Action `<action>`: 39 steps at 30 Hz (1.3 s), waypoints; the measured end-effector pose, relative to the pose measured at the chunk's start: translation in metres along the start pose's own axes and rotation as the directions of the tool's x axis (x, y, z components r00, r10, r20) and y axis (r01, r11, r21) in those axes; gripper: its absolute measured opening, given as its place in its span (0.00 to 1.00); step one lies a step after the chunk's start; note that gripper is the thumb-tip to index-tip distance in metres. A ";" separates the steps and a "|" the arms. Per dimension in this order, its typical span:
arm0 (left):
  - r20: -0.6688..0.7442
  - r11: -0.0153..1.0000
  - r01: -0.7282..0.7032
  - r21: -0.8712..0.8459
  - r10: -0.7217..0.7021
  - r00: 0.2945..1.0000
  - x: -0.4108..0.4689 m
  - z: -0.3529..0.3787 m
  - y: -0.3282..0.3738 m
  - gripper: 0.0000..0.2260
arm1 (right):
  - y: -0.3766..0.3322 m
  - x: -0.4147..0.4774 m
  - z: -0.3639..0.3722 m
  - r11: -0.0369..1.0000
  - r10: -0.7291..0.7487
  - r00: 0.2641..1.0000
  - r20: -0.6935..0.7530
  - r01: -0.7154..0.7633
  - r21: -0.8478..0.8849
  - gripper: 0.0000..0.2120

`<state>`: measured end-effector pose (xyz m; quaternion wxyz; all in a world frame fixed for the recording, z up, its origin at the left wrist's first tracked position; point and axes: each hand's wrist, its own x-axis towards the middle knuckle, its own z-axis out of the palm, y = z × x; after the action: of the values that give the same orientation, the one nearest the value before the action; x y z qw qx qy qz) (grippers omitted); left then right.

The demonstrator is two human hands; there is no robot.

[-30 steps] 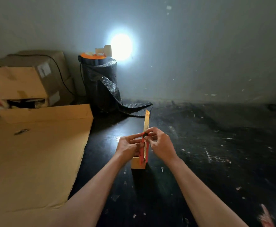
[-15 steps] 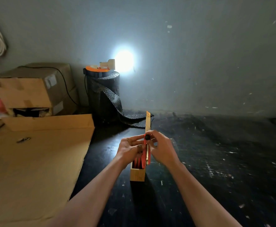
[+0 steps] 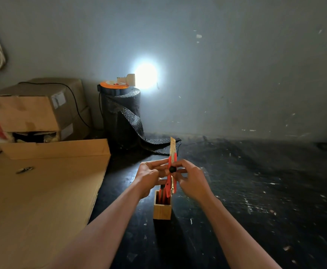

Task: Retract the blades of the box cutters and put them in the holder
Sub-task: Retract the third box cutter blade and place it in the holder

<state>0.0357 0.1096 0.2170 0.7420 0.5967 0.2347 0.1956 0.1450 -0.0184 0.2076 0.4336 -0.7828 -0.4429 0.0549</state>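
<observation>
Both hands hold a red box cutter (image 3: pixel 172 183) upright above a small wooden holder (image 3: pixel 162 210) on the black table. My left hand (image 3: pixel 150 176) grips the cutter's body from the left. My right hand (image 3: pixel 191 178) grips it from the right, fingers at the black knob (image 3: pixel 172 169). The blade (image 3: pixel 172 145) sticks out long above the handle. Inside the holder stand other red cutters (image 3: pixel 161 195), partly hidden by its walls.
A large flat cardboard sheet (image 3: pixel 38 200) covers the table's left side, with a small metal object (image 3: pixel 24 169) on it. Cardboard boxes (image 3: pixel 36 109) stand at the back left. A black bubble-wrap roll (image 3: pixel 123 115) carrying an orange cable reel (image 3: pixel 114 86) stands at the wall.
The view has tilted down slightly. The black knob and red body now sit a little higher relative to my fingers; the blade still sticks out.
</observation>
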 end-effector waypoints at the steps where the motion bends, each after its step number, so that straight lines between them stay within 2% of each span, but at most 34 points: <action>1: 0.002 1.000 0.010 -0.002 -0.010 1.000 0.000 0.000 0.000 0.19 | 0.001 -0.001 -0.001 1.000 0.007 1.000 0.005 -0.007 -0.001 0.13; 11: -0.006 0.992 0.110 -0.053 -0.111 0.994 0.004 0.010 -0.007 0.16 | 0.010 -0.015 -0.008 0.994 -0.033 0.999 0.043 0.037 -0.102 0.14; 20: -0.093 0.998 0.055 0.011 -0.054 0.994 0.014 0.010 -0.005 0.16 | 0.016 -0.028 0.006 0.996 0.027 0.995 0.093 -0.019 -0.085 0.11; 26: -0.090 1.000 0.010 0.012 -0.009 0.996 0.017 0.013 -0.003 0.16 | 0.017 -0.029 0.016 0.997 0.019 1.000 0.015 -0.018 -0.071 0.10; 29: -0.087 1.000 -0.007 0.020 0.009 0.996 0.017 0.013 -0.002 0.15 | 0.016 -0.029 0.020 0.997 0.060 0.997 -0.049 -0.062 -0.044 0.11; 32: -0.094 1.000 -0.012 0.023 0.014 0.995 0.019 0.012 -0.003 0.15 | 0.016 -0.027 0.022 0.999 0.012 1.000 -0.024 -0.013 -0.040 0.14; 34: -0.102 1.000 -0.014 0.021 0.016 0.995 0.020 0.011 -0.003 0.15 | 0.018 -0.025 0.022 0.999 -0.016 1.000 0.002 0.016 -0.050 0.13; 39: -0.096 1.000 -0.021 0.023 0.023 0.995 0.022 0.011 -0.003 0.15 | 0.017 -0.021 0.021 0.998 0.065 0.997 -0.047 -0.065 0.006 0.08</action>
<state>0.0602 0.1129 0.2136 0.7210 0.5972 0.2657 0.2299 0.1333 -0.0244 0.1761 0.4438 -0.7968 -0.4067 0.0516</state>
